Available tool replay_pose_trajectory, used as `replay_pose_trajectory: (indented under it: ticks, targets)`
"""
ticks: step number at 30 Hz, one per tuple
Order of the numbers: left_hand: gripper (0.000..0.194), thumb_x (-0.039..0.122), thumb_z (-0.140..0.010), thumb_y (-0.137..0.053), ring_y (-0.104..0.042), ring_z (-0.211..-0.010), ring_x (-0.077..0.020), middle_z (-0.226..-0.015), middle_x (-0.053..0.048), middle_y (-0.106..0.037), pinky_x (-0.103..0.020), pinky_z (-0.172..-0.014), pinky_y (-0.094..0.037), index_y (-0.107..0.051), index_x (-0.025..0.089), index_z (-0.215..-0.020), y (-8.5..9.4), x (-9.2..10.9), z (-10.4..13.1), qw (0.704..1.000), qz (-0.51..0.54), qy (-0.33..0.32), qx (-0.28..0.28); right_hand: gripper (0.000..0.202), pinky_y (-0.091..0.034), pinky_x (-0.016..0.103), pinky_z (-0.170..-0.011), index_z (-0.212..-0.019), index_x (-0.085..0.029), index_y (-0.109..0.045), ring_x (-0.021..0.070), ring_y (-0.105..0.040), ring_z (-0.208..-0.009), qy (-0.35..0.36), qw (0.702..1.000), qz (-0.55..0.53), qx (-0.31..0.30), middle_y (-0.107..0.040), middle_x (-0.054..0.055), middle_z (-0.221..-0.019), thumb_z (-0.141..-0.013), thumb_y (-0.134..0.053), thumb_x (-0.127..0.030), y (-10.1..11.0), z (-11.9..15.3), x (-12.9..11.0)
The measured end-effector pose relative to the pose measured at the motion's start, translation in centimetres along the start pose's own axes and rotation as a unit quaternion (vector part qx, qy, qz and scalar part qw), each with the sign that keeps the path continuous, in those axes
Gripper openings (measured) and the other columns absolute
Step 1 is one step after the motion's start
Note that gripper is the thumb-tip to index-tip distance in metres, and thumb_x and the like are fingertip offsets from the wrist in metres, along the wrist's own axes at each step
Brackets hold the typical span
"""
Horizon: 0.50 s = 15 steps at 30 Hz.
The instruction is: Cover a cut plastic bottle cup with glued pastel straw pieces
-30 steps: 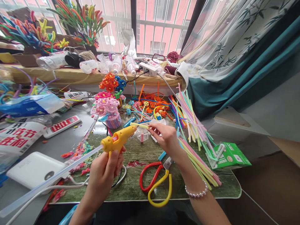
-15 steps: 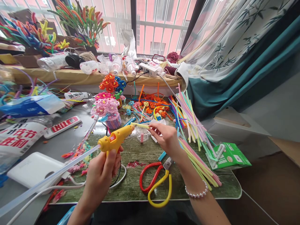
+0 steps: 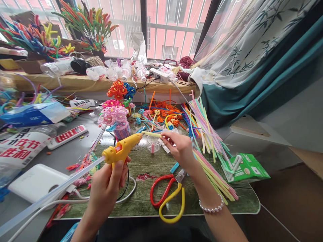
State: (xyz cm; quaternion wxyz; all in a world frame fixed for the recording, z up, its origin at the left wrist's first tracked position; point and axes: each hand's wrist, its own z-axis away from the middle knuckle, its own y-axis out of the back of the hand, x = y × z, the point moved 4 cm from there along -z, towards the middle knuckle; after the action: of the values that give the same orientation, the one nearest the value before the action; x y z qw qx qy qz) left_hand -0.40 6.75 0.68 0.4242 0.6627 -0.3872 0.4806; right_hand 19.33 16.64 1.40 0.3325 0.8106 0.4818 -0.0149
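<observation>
My left hand (image 3: pixel 107 186) is wrapped round the handle of a yellow hot glue gun (image 3: pixel 123 148), with a long translucent glue stick (image 3: pixel 55 188) trailing from its back. The gun's nozzle is at the left end of a short pale-yellow pipe cleaner (image 3: pixel 150 134); whether they touch I cannot tell. My right hand (image 3: pixel 179 149) pinches the other end of that piece between thumb and fingers. Below it stands a small clear dish (image 3: pixel 153 145) with a pink piece in it. Scissors (image 3: pixel 168 198) with one red and one yellow handle lie under my right forearm.
Bundled pipe cleaners (image 3: pixel 214 174) lie at the right beside a green packet (image 3: pixel 252 166). A pot of pink pipe-cleaner flowers (image 3: pixel 114 117) stands behind the gun. At the left are a white power bank (image 3: pixel 37 183) with a cable and a red-and-white power strip (image 3: pixel 67 136).
My left hand and the glue gun have shifted slightly left, drawing the nozzle back a little along the pipe cleaner's end. My right hand has barely moved.
</observation>
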Motion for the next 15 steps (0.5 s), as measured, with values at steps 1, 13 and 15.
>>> replay_pose_trajectory:
  ticks: [1, 13, 15]
  targets:
    - [0.036, 0.050, -0.093, -0.047, -0.038, -0.042, -0.0101, -0.051, 0.006, -0.041, -0.025, -0.039, -0.029, -0.061, 0.017, -0.088, 0.1, 0.0, 0.0, 1.000, -0.006, -0.004, 0.001, 0.017, -0.050, 0.025, -0.062, -0.095, -0.017, -0.069, 0.0142, -0.066, -0.060, 0.000, 1.000, 0.001, 0.000, -0.076, 0.005, -0.082, -0.097, -0.054, -0.025, 0.0, 0.0, 0.0]
    - [0.032, 0.040, -0.096, -0.046, -0.065, -0.057, -0.0174, -0.078, -0.004, -0.072, -0.025, -0.054, -0.046, -0.061, 0.016, -0.111, 0.7, -0.6, 0.8, 0.879, -0.400, -0.258, 0.014, 0.016, -0.048, 0.025, -0.060, -0.094, -0.018, -0.069, 0.0127, -0.062, -0.056, -0.039, 0.999, -0.001, 0.017, -0.072, 0.003, -0.076, -0.096, -0.057, -0.029, 0.9, 0.0, 1.2]
    - [0.038, 0.039, -0.099, -0.040, -0.070, -0.067, -0.0199, -0.087, -0.009, -0.074, -0.026, -0.058, -0.048, -0.056, 0.012, -0.121, -0.4, -1.2, 1.4, 0.819, -0.486, -0.303, -0.001, 0.014, -0.048, 0.025, -0.061, -0.094, -0.018, -0.068, 0.0124, -0.062, -0.055, -0.042, 0.999, 0.001, 0.018, -0.072, 0.002, -0.076, -0.094, -0.059, -0.029, 1.4, -0.1, 1.3]
